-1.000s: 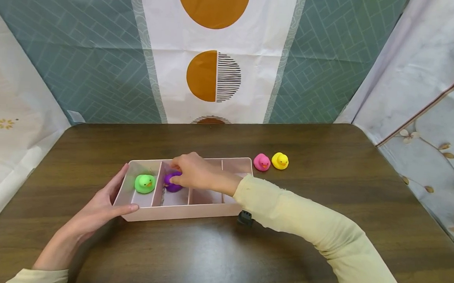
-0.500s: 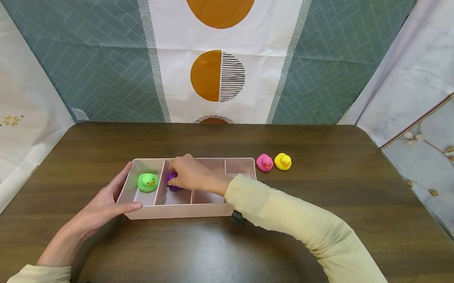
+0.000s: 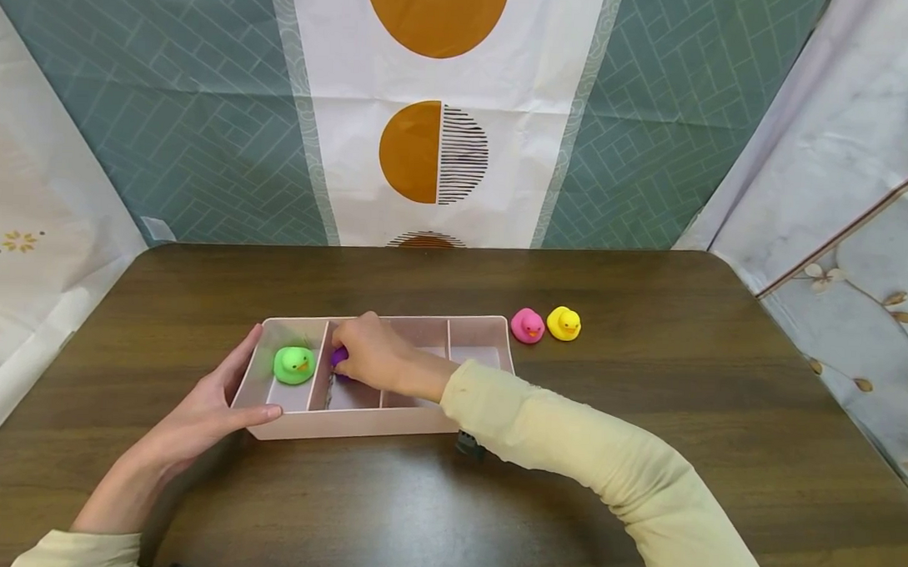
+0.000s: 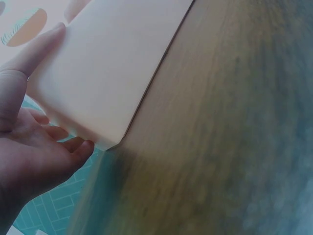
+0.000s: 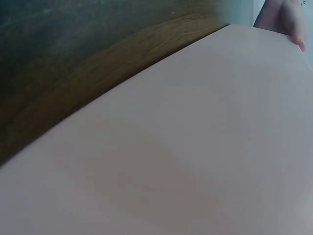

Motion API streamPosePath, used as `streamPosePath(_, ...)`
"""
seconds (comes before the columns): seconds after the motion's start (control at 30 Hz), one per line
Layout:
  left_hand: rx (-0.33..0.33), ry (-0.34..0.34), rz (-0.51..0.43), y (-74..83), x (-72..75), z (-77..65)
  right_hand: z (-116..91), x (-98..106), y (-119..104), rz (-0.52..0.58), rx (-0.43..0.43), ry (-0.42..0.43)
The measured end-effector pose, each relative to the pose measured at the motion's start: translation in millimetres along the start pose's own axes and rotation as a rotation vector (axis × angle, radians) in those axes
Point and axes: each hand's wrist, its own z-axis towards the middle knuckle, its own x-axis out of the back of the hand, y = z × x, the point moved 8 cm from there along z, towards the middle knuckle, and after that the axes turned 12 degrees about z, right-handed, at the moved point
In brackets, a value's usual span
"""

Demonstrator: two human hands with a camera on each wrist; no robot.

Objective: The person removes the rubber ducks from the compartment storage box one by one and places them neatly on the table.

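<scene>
A pale pink box (image 3: pixel 344 426) with several compartments in a row lies lengthwise on the table. My left hand (image 3: pixel 209 408) grips its left end, thumb on the front wall and fingers at the end wall; the left wrist view shows the fingers curled against the box (image 4: pixel 107 73). In the leftmost compartment sits a green rubber duck (image 3: pixel 295 365). My right hand (image 3: pixel 376 352) reaches down into the second compartment and pinches a purple rubber duck (image 3: pixel 339 357), mostly hidden by the fingers. The right wrist view is filled by the box's outer wall (image 5: pixel 171 147).
Just right of the box, a pink rubber duck (image 3: pixel 528 326) and a yellow rubber duck (image 3: pixel 564 323) stand side by side on the brown wooden table (image 3: pixel 684 367). Patterned cloth (image 3: pixel 639 156) hangs behind the table's far edge.
My right hand has slid slightly left inside the second compartment, bringing the purple duck nearer the left divider and covering more of it. The left hand keeps its grip on the box.
</scene>
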Motion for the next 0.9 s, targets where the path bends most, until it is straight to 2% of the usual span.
streamPosePath(0.23, 0.008, 0.001, 0.013, -2.4, -0.5, -0.4, -3, 7, -2, 0.037, 0.035, 0.031)
streamPosePath(0.57, -0.014, 0.002, -0.006, -0.9, -0.6, -0.7, -8, 27, 0, 0.148, 0.01, 0.035)
streamPosePath(0.9, -0.013, 0.002, -0.002, 1.2, -2.0, -1.7, -17, 38, 4, 0.258, 0.03, 0.036)
